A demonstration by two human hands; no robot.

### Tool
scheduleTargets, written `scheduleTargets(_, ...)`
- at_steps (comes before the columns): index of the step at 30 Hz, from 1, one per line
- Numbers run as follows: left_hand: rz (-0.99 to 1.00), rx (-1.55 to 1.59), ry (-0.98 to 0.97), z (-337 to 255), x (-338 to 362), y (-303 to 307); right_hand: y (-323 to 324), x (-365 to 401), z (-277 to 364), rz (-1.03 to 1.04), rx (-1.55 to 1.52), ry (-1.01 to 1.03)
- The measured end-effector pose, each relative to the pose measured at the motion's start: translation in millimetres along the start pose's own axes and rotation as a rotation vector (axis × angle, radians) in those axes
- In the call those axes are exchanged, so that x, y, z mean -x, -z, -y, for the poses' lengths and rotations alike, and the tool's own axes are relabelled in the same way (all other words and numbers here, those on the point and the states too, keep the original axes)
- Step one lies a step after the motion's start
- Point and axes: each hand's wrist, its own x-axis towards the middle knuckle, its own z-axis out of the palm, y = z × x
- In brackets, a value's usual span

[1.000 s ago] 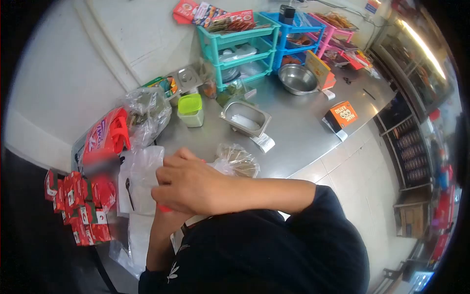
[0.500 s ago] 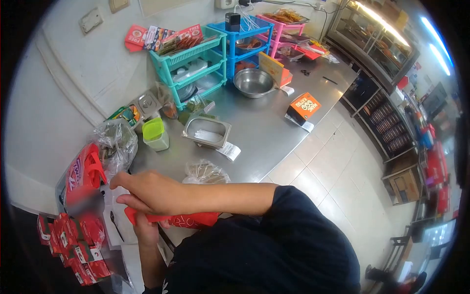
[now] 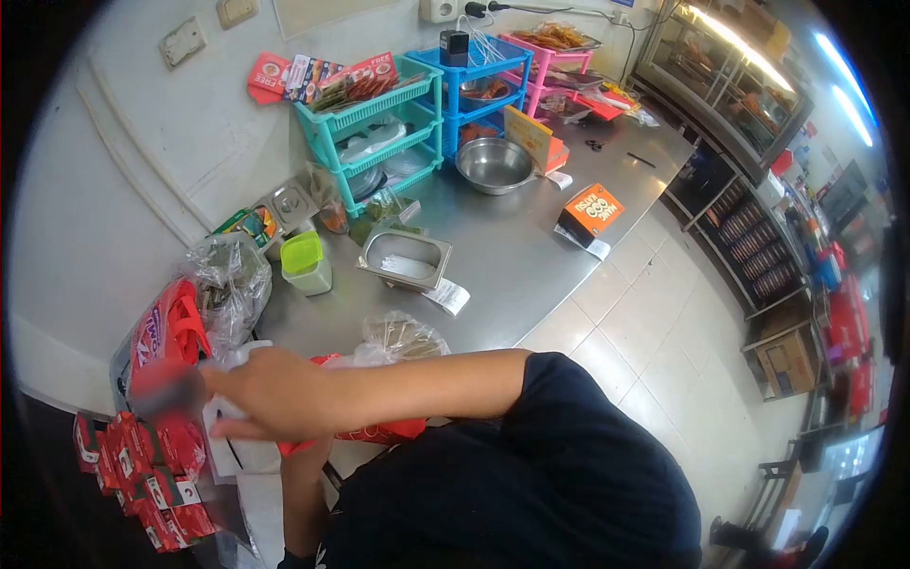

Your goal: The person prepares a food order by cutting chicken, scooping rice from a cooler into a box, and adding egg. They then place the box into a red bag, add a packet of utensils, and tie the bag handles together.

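My right hand (image 3: pixel 275 394) reaches left across my body, index finger and thumb stretched out and apart, with nothing visible between them. It is nearest to a blurred red-and-grey patch beside the red packs (image 3: pixel 156 474). Beneath my right forearm is a red bag (image 3: pixel 384 432) with pale lettering; a bit of red and some clear plastic show above the forearm too. My left hand (image 3: pixel 305 457) comes up from below and meets the bag's left end, its fingers mostly hidden behind my right hand. White paper or plastic (image 3: pixel 223 455) lies just left of them.
On the steel table (image 3: pixel 512 266) are a metal pan (image 3: pixel 406 256), a green-lidded tub (image 3: pixel 305 264), a steel bowl (image 3: pixel 495 165), an orange box (image 3: pixel 592 211) and a bag of brown contents (image 3: pixel 403 334). Stacked racks (image 3: pixel 370 123) line the wall. A display cabinet (image 3: pixel 720 76) stands far right.
My right hand has moved left and slightly down, away from the bag's top edge. Red material and clear plastic now rise above my right forearm. My left hand is more covered.
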Motion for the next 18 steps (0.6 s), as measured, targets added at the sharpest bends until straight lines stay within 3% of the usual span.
scheduleTargets(2, -0.002, -0.088, -0.067, 14, -2, 8, 9, -5, -9, 0.067, -0.182, -0.298)
scheduleTargets(5, -0.038, -0.171, -0.101, 18, -9, 7, 12, -1, -20, -0.065, -0.198, -0.273)
scheduleTargets(8, -0.098, -0.147, 0.064, -10, -14, -12, 3, -1, -32, -0.287, -0.332, -0.257)
scheduleTargets(9, -0.091, 0.188, 0.285, -27, -18, -13, 5, 1, -35, -0.281, -0.424, -0.351)
scheduleTargets(10, -0.124, 0.184, 0.28, -25, -21, -6, 7, 3, -38, -0.275, -0.507, -0.448)
scheduleTargets(12, 0.096, 0.81, 0.186, -20, -27, 0, 10, 4, -42, -0.369, -0.493, -0.481)
scheduleTargets(15, -0.109, 0.778, 0.245, -33, -31, -6, 16, 11, -25, -0.476, -0.495, -0.474)
scheduleTargets(16, -0.16, 0.852, 0.232, -37, -29, -10, 18, 17, -20, -0.467, -0.5, -0.465)
scheduleTargets(18, -0.073, 0.845, 0.182, -19, -15, 3, 20, 33, -11, -0.146, 0.083, 0.154)
